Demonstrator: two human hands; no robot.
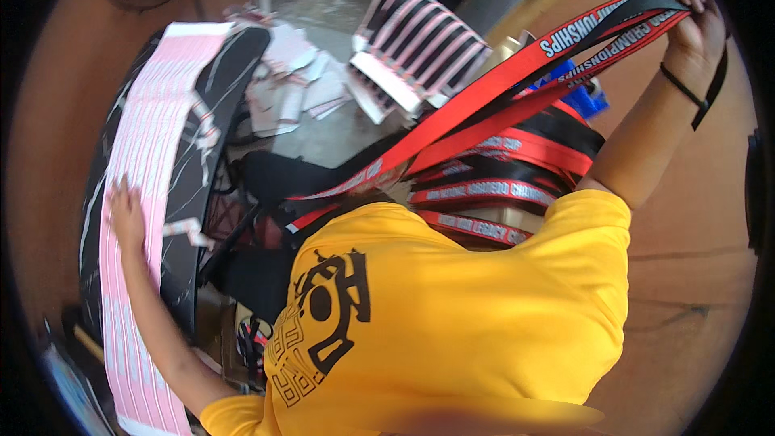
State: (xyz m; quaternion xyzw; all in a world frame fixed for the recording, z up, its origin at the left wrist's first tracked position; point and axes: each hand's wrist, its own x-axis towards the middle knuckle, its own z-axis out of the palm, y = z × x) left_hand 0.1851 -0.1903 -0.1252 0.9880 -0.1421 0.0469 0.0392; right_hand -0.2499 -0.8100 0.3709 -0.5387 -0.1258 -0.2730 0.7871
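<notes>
Your right hand (693,20) is up high at the top right. Its fingers are curled and pinched around a bunch of long red and black straps (517,85) with white letters on them. The straps hang from that hand and slope down to the middle, where they meet your yellow shirt (476,315). A thin black band sits on that wrist.

More red and black straps lie in a pile (517,186) just under the ones you hold, close to your right shoulder.

Your left hand (127,214) is low on the left. It lies flat, fingers spread a little, pressed on a long pink sheet of strips (149,137). The pink sheet runs from the top left all the way down to the bottom left. It rests on a dark table top with white streaks (190,186).

Up in the middle stands a tilted stack of pink and black striped sheets (420,44), leaning on the grey floor. Beside it, white paper scraps (295,85) lie scattered on the floor, between the dark table and the striped stack.

A small blue thing (593,101) peeks out behind the straps; you cannot tell what it is.

Your shirt hides much of the lower middle.
</notes>
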